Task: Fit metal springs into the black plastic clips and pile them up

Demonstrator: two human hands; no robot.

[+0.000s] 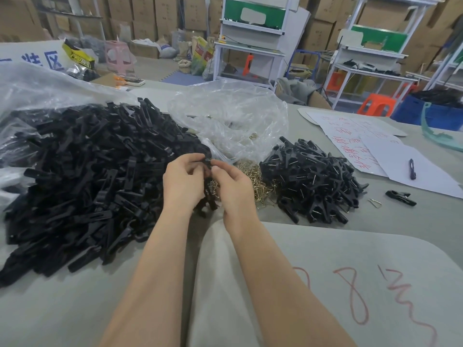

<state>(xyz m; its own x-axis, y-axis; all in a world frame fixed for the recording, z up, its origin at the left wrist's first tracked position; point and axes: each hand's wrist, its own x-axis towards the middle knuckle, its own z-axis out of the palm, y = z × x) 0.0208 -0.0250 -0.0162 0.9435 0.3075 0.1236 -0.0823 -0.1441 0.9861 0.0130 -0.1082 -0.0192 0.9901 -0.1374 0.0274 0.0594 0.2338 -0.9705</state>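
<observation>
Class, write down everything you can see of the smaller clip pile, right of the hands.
The pile is a low, loose mound of black plastic clips lying crisscross at all angles. Thin metal wires show on many, so they look assembled. It rests on the grey table, its left edge meeting the heap of gold-coloured springs.

A black plastic clip (208,163) is pinched between the fingertips of the left hand (183,182) and the right hand (233,187), raised above the table. At nine o'clock from it, a broad, loose heap of black clip halves (87,171) is spread. At four o'clock, just beside it, a tangle of brass-coloured springs (260,182) is lying. At three o'clock, touching the springs, a smaller pile of fitted clips (313,179) is heaped, wire legs showing. Further out at three o'clock, a single fitted clip (400,197) and a loose spring (375,202) are lying flat, near each other.
</observation>
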